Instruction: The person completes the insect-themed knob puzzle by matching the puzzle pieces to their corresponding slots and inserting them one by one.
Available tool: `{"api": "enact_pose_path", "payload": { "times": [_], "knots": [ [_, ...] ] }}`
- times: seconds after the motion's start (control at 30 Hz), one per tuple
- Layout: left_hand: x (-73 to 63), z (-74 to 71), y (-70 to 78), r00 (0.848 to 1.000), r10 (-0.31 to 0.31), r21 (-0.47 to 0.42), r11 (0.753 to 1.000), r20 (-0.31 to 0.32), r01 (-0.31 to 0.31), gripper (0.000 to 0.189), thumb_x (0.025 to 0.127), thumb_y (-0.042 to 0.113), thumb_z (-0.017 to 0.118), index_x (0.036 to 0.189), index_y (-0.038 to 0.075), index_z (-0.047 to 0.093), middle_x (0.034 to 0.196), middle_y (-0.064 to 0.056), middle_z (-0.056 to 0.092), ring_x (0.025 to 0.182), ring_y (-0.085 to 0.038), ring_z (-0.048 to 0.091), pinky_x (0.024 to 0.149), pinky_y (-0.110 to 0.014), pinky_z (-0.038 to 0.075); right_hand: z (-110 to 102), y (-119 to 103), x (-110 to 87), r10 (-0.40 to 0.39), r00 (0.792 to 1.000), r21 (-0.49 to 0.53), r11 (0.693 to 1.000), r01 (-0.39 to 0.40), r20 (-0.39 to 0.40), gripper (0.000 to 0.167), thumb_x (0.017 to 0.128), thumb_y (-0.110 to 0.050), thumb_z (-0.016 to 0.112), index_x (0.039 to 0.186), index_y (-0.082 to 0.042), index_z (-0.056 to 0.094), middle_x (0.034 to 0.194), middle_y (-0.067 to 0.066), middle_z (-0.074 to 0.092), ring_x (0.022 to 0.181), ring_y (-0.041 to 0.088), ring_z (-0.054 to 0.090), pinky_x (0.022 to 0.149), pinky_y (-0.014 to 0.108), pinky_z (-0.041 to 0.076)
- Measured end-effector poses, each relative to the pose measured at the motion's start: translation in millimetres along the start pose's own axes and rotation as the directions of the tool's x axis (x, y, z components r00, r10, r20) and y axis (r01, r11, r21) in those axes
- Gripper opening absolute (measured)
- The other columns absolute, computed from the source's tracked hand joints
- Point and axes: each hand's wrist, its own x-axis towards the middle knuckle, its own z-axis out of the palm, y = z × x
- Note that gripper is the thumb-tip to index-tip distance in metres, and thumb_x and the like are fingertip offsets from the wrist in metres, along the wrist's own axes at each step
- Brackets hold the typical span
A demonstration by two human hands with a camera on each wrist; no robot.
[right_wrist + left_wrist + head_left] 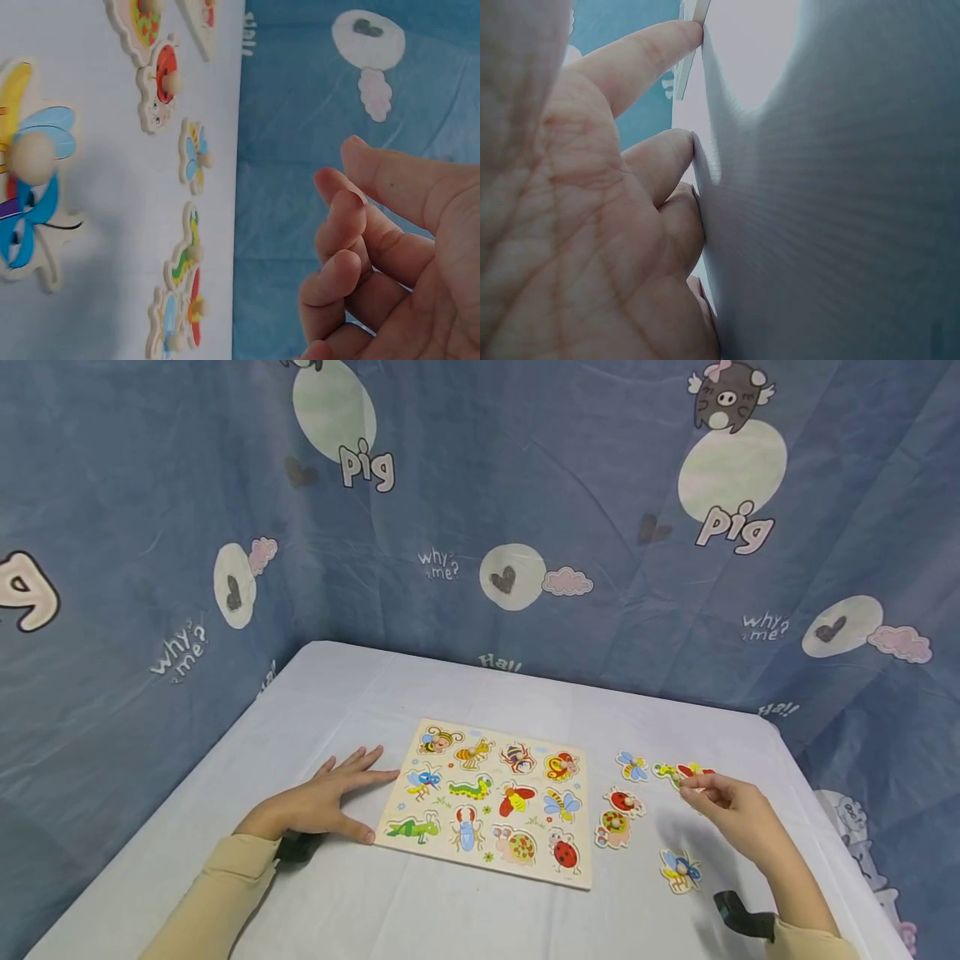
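Observation:
A wooden insect puzzle board lies on the table. My left hand rests beside its left edge with fingers spread; in the left wrist view a finger touches the board's edge. My right hand hovers above loose pieces, fingers loosely bent, nothing held in the right wrist view. Below it are a green caterpillar piece, a red-winged insect piece and a light-blue piece, partly hidden in the head view. Closer to the wrist lies a blue-and-yellow mosquito piece with a round knob.
Between board and right hand lie a blue-winged bee piece, a ladybug piece and a snail piece. A white cloth covers the table. Blue printed curtain hangs behind and at the left.

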Motion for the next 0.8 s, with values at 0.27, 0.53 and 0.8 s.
{"api": "enact_pose_path", "payload": {
  "times": [0.27,0.53,0.8],
  "knots": [
    [-0.4,-0.8,0.9,1.0,0.005,-0.002,1.0,0.005,-0.005,0.098,0.072,0.043,0.098,0.157,0.021,0.057,0.179,-0.024,0.017,0.165,-0.054,0.002,0.126,-0.08,-0.007,2,7,-24.8,0.012,0.998,0.021,1.0,-0.013,0.056,0.037,0.105,-0.029,0.071,0.128,0.0,0.073,0.088,0.006,0.07,0.073,0.008,0.051,0.062,0.026,0.043],
    [-0.8,-2.1,2.4,1.0,0.009,0.006,1.0,-0.002,-0.009,0.098,0.071,0.044,0.098,0.157,0.021,0.057,0.179,-0.024,0.017,0.165,-0.054,0.002,0.126,-0.08,-0.007,14,18,-41.1,0.024,0.996,0.04,0.999,-0.028,0.09,0.028,0.1,-0.021,0.077,0.12,-0.001,0.076,0.075,-0.003,0.053,0.066,0.005,0.047,0.057,0.024,0.04],
    [-1.4,-1.9,1.1,1.0,0.021,-0.001,1.0,0.009,-0.021,0.098,0.072,0.045,0.098,0.158,0.02,0.057,0.179,-0.024,0.016,0.165,-0.055,0.001,0.125,-0.081,-0.007,22,37,-48.5,-0.011,0.971,0.16,0.987,-0.028,0.239,0.028,0.1,-0.02,0.076,0.118,0.002,0.074,0.076,-0.005,0.06,0.065,0.003,0.051,0.057,0.022,0.044]
  ]
}}
